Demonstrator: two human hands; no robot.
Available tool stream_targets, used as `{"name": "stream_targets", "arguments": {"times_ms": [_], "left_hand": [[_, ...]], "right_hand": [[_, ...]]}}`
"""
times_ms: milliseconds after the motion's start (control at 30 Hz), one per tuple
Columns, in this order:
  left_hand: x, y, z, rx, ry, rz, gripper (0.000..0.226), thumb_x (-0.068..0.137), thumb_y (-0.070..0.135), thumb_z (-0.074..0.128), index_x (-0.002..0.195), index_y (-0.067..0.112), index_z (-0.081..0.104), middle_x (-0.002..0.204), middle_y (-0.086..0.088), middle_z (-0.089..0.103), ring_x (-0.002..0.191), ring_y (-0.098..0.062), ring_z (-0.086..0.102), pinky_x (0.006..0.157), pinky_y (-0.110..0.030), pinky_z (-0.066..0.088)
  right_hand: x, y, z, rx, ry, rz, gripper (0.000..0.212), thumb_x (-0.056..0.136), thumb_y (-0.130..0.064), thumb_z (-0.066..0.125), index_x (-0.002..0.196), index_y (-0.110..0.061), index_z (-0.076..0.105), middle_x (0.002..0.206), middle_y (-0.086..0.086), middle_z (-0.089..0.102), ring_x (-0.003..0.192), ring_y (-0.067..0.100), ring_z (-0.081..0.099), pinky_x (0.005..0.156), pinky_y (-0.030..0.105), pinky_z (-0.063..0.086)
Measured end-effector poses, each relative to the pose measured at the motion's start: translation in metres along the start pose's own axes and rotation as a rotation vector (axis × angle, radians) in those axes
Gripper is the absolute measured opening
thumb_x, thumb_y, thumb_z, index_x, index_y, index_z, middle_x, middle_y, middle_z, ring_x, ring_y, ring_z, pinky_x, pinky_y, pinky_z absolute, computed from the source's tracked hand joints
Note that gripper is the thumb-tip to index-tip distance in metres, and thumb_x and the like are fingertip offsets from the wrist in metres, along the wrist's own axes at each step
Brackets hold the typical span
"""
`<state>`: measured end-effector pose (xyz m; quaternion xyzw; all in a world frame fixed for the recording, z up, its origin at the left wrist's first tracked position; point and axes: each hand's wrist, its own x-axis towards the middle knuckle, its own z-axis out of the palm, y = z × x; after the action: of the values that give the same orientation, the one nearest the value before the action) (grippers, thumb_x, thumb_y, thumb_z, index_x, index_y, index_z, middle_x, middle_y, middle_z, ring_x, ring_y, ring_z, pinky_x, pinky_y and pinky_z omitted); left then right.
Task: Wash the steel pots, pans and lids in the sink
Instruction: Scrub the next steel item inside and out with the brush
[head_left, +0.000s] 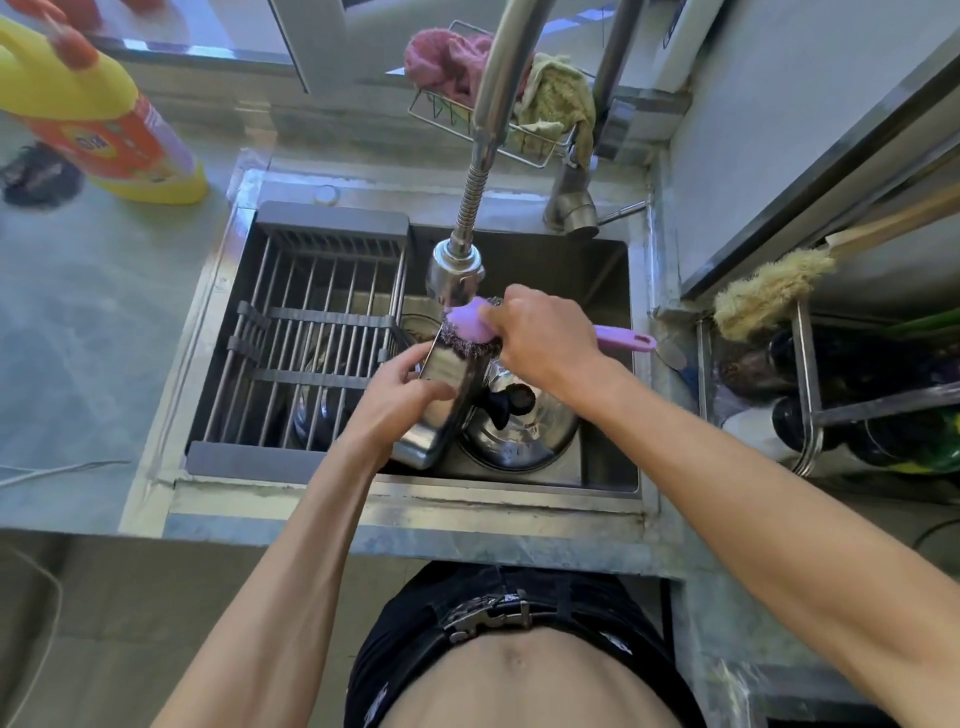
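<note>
My left hand (400, 389) grips a rectangular steel container (441, 410) tilted on edge over the sink (608, 364). My right hand (545, 338) holds a purple-handled scrubber (470, 325) with a steel-wool head pressed on the container's upper end, right under the faucet head (454, 275). Below the container lies a round steel lid (524, 426) with a black knob in the sink's right part. Another steel pot (317, 410) shows under the drying rack.
A grey wire drying rack (311, 332) covers the sink's left half. A yellow detergent bottle (98, 114) stands on the counter at far left. Cloths sit in a wire caddy (498, 104) behind the faucet. A brush (769, 291) and bottles fill the shelf at right.
</note>
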<state>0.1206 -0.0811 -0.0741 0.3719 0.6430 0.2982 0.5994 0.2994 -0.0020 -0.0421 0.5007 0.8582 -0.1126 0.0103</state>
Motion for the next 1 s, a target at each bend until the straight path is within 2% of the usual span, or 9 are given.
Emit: {"name": "stream_targets", "arguments": {"times_ms": [133, 200, 300, 433, 600, 733, 800, 933, 1000], "left_hand": [[0.014, 0.006, -0.006, -0.077, 0.036, -0.062, 0.034, 0.075, -0.008, 0.067, 0.108, -0.005, 0.061, 0.087, -0.012, 0.068, 0.078, -0.025, 0.063, 0.068, -0.031, 0.052], [0.015, 0.0, -0.002, -0.116, 0.064, -0.07, 0.044, 0.066, -0.001, 0.068, 0.109, 0.007, 0.065, 0.095, -0.01, 0.07, 0.088, -0.027, 0.063, 0.077, -0.039, 0.052], [0.007, -0.007, 0.004, -0.131, 0.057, -0.035, 0.068, 0.066, 0.004, 0.068, 0.122, 0.043, 0.064, 0.12, -0.007, 0.072, 0.107, -0.028, 0.07, 0.096, -0.05, 0.053], [0.009, 0.0, -0.001, -0.111, 0.038, 0.021, 0.066, 0.073, -0.007, 0.065, 0.124, 0.035, 0.068, 0.105, -0.003, 0.074, 0.093, -0.019, 0.069, 0.083, -0.033, 0.052], [-0.006, -0.01, 0.005, -0.199, 0.019, -0.025, 0.052, 0.081, -0.018, 0.056, 0.112, 0.019, 0.075, 0.103, -0.011, 0.077, 0.095, -0.027, 0.069, 0.086, -0.042, 0.053], [-0.007, -0.008, 0.006, -0.241, 0.082, -0.062, 0.038, 0.068, -0.002, 0.067, 0.103, 0.012, 0.071, 0.093, -0.01, 0.07, 0.088, -0.025, 0.063, 0.082, -0.038, 0.048], [-0.003, -0.001, 0.003, -0.214, 0.142, -0.073, 0.047, 0.058, 0.007, 0.069, 0.104, 0.014, 0.064, 0.095, -0.01, 0.068, 0.087, -0.025, 0.061, 0.079, -0.04, 0.048], [0.001, 0.007, 0.001, -0.152, 0.067, -0.046, 0.06, 0.078, -0.006, 0.064, 0.127, 0.028, 0.057, 0.104, -0.009, 0.073, 0.079, -0.02, 0.072, 0.064, -0.036, 0.056], [0.002, 0.008, 0.001, -0.137, 0.052, -0.013, 0.061, 0.077, -0.005, 0.063, 0.123, 0.035, 0.063, 0.102, -0.006, 0.074, 0.081, -0.019, 0.071, 0.069, -0.037, 0.057]], "right_hand": [[-0.015, -0.014, 0.002, 0.046, -0.028, -0.156, 0.038, 0.09, -0.018, 0.055, 0.124, -0.03, 0.065, 0.102, 0.0, 0.055, 0.095, 0.03, 0.06, 0.064, 0.033, 0.032], [-0.009, -0.009, 0.003, 0.058, -0.023, -0.104, 0.033, 0.092, -0.018, 0.055, 0.121, -0.03, 0.068, 0.098, 0.0, 0.053, 0.095, 0.031, 0.062, 0.065, 0.034, 0.035], [0.004, 0.003, 0.0, 0.029, -0.003, 0.049, 0.027, 0.091, -0.015, 0.052, 0.111, -0.021, 0.068, 0.089, -0.001, 0.042, 0.087, 0.036, 0.061, 0.064, 0.034, 0.031], [-0.01, -0.018, -0.003, 0.016, -0.026, -0.153, 0.035, 0.089, -0.016, 0.054, 0.121, -0.024, 0.065, 0.102, 0.002, 0.052, 0.092, 0.03, 0.06, 0.063, 0.034, 0.03], [0.011, -0.001, -0.003, 0.015, -0.001, 0.05, 0.027, 0.089, -0.013, 0.053, 0.111, -0.017, 0.069, 0.089, 0.0, 0.042, 0.084, 0.033, 0.057, 0.065, 0.035, 0.031], [-0.012, -0.012, 0.002, 0.057, -0.032, -0.1, 0.033, 0.09, -0.015, 0.053, 0.12, -0.024, 0.066, 0.091, -0.005, 0.039, 0.091, 0.032, 0.06, 0.065, 0.033, 0.03], [-0.02, -0.019, 0.0, 0.08, -0.054, -0.175, 0.036, 0.092, -0.017, 0.054, 0.124, -0.031, 0.066, 0.092, -0.007, 0.038, 0.093, 0.029, 0.059, 0.065, 0.032, 0.029], [0.004, -0.007, -0.007, 0.019, 0.027, 0.006, 0.032, 0.092, -0.017, 0.053, 0.119, -0.025, 0.067, 0.09, -0.003, 0.043, 0.09, 0.031, 0.062, 0.064, 0.033, 0.032], [0.002, -0.011, -0.011, -0.018, 0.019, -0.02, 0.033, 0.092, -0.017, 0.051, 0.122, -0.022, 0.065, 0.101, 0.002, 0.052, 0.093, 0.032, 0.062, 0.064, 0.034, 0.031]]}}
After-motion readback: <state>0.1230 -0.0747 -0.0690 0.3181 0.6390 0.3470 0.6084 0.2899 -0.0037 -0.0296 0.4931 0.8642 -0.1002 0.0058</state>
